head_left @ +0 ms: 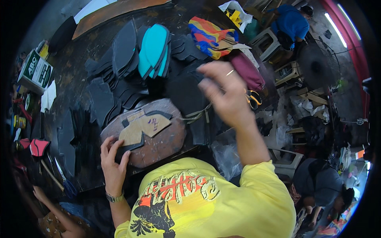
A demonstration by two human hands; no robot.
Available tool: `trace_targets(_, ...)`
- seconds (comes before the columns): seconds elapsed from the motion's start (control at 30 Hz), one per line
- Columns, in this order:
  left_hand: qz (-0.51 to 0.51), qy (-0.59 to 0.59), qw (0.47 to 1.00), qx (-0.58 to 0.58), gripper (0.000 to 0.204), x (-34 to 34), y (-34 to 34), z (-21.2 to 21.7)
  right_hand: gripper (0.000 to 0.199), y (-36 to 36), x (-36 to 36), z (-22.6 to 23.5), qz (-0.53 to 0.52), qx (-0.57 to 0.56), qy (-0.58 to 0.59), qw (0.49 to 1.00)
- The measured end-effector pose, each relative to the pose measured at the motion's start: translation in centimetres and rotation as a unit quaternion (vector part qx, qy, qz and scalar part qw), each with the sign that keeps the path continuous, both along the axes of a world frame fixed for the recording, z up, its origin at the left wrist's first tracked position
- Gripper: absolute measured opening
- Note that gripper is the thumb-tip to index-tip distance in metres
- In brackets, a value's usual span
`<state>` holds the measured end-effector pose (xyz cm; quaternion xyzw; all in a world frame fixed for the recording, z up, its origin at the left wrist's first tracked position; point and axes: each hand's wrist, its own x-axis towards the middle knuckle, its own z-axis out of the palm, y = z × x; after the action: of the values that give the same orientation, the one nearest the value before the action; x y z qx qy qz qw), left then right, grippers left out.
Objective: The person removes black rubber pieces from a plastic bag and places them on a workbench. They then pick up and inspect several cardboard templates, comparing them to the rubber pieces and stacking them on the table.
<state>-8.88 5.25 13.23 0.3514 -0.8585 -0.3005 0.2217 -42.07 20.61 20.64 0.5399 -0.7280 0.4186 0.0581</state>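
Observation:
A brown cardboard template (pixel 149 126) lies over a black sheet piece (pixel 160 114) on a worn, rounded board (pixel 162 146). At the template's left end, my left hand (pixel 112 158) presses its fingertips and thumb on the edges of the template and the black piece. My right hand (pixel 227 92), slightly blurred, is raised to the right of the board, above a stack of dark pieces (pixel 184 93). Its thumb and fingers are apart, and I see nothing between them. A tied strip (pixel 196 114) crosses the dark stack beside the board.
Stacks of black cut pieces (pixel 124 49) and turquoise pieces (pixel 152 47) lie beyond the board. Orange-handled scissors (pixel 254 99) are to the right, blue-handled scissors (pixel 68 184) to the left. A square tin (pixel 35 71) stands far left. Other people (pixel 291 23) and a fan (pixel 317 63) are nearby.

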Motion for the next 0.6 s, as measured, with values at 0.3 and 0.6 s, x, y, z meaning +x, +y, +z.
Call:
trace_targets(0.3, 0.055, 0.001, 0.994, -0.091, 0.032, -1.0, 0.4, -3.1, 0.023, -5.2, -27.2, -2.6, -0.152, 0.337, 0.157, 0.916)
trace_targets(0.6, 0.065, 0.006, 0.994, -0.090, 0.028, -1.3, -0.2, -3.9, 0.035, -10.9, -36.2, -6.1, -0.021, 0.195, -0.007, 0.981)
